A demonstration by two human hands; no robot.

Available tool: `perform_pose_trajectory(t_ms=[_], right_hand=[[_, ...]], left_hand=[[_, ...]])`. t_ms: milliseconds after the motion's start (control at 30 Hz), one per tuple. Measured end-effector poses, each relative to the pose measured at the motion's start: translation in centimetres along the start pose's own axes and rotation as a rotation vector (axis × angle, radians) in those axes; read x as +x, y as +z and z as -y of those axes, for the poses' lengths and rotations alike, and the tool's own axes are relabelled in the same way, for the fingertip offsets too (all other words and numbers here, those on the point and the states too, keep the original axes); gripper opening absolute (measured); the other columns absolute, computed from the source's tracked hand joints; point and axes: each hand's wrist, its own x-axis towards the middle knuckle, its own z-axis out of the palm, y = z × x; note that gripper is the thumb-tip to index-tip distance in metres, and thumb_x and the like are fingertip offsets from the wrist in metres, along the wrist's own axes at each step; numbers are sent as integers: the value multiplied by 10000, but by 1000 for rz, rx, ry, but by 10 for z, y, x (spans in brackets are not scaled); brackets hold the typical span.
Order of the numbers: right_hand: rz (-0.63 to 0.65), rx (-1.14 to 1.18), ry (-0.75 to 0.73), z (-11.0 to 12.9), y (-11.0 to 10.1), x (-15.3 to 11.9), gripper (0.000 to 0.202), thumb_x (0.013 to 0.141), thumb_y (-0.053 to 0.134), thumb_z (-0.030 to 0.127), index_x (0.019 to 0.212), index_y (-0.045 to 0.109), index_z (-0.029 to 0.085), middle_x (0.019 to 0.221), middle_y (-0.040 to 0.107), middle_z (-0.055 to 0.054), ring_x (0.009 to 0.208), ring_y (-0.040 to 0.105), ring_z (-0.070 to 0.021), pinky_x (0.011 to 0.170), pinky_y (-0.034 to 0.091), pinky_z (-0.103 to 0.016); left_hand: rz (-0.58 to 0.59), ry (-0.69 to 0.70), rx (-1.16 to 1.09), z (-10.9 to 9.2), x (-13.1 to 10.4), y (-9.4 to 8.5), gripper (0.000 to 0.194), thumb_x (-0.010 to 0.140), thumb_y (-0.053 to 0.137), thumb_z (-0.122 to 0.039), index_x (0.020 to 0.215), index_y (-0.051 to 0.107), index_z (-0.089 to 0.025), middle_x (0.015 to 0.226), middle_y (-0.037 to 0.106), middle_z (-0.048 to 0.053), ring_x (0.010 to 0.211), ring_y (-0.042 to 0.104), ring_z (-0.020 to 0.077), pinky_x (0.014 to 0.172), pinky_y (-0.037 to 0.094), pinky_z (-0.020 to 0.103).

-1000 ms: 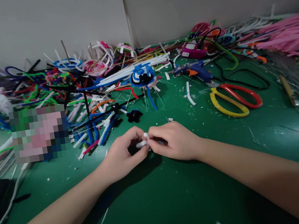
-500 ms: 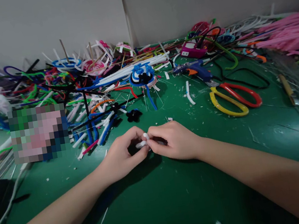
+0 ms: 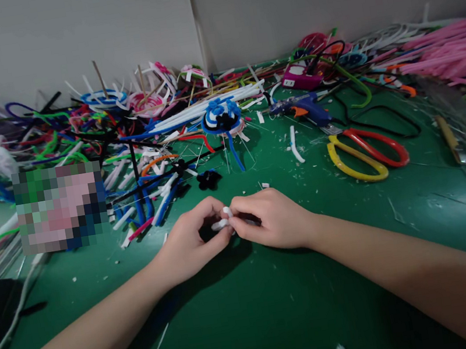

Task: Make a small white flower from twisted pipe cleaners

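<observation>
Between my fingertips is a short, bent white pipe cleaner (image 3: 222, 223), partly covered by the fingers. My left hand (image 3: 192, 237) pinches it from the left, thumb and index finger closed on it. From the right, my right hand (image 3: 273, 218) pinches the same piece, and the two hands' fingertips meet. Beyond the hands lies a small black flower shape (image 3: 208, 179). Farther back stands a blue, white and black coiled pipe-cleaner piece (image 3: 222, 116) with a blue strip hanging from it.
Scissors with yellow and red handles (image 3: 356, 156) lie at the right, beside a blue glue gun (image 3: 314, 111). Cut pipe-cleaner pieces (image 3: 144, 203) are heaped at the left. Pink pipe cleaners (image 3: 453, 54) lie far right. A white cable (image 3: 19, 308) crosses the green table (image 3: 257, 324).
</observation>
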Motion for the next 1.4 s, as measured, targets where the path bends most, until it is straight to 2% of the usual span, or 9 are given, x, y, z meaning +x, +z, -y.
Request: perform_pose_trajectory(t_ms=[300, 467, 600, 833, 1000, 1233, 1400], right_hand=[[-41, 17, -30, -1, 0, 0, 214, 896, 426, 273, 724, 502, 169, 594, 498, 37, 523, 444, -74, 525, 268, -206], [-118, 46, -46, -2, 0, 0, 198, 884, 448, 250, 711, 500, 170, 593, 498, 43, 514, 420, -64, 526, 289, -194], [-176, 79, -50, -1, 1, -1, 221, 879, 456, 239, 672, 485, 169, 572, 469, 53, 496, 394, -52, 510, 286, -185], [-112, 162, -12, -1, -1, 0, 178, 843, 496, 239, 680, 508, 169, 570, 496, 55, 499, 419, -51, 510, 308, -179], [-131, 198, -20, -2, -1, 0, 193, 844, 513, 244, 668, 519, 166, 543, 468, 64, 479, 405, -43, 495, 305, -167], [-179, 64, -28, -2, 1, 0, 187, 853, 501, 250, 695, 554, 166, 482, 432, 76, 432, 375, -47, 485, 291, -179], [-216, -113, -83, -1, 2, -1, 210, 864, 476, 245, 697, 576, 166, 499, 479, 59, 441, 394, -57, 489, 283, -195]], left_hand=[[-62, -18, -43, 2, 1, 1, 55, 835, 538, -218, 862, 536, -170, 757, 561, -5, 683, 552, 113, 612, 463, 224], [-92, -98, -220, 0, 3, 1, 98, 820, 596, -249, 861, 561, -166, 757, 636, 12, 700, 632, 134, 642, 523, 241], [-108, -114, -269, 1, 3, 0, 89, 818, 608, -245, 866, 614, -169, 770, 668, 18, 711, 663, 139, 662, 551, 243], [-85, -128, -257, 2, 3, -1, 95, 804, 627, -266, 819, 626, -172, 740, 685, 14, 666, 673, 141, 644, 564, 243], [-83, -119, -230, -3, 4, -2, 72, 807, 614, -232, 784, 616, -164, 697, 659, 0, 635, 659, 121, 607, 546, 212], [-99, -134, -169, -3, 4, -2, 133, 809, 622, -280, 764, 616, -155, 653, 641, -2, 562, 623, 109, 520, 501, 198], [-106, -144, -171, -3, 4, -1, 123, 800, 618, -259, 731, 600, -160, 607, 612, -20, 512, 588, 87, 477, 463, 179]])
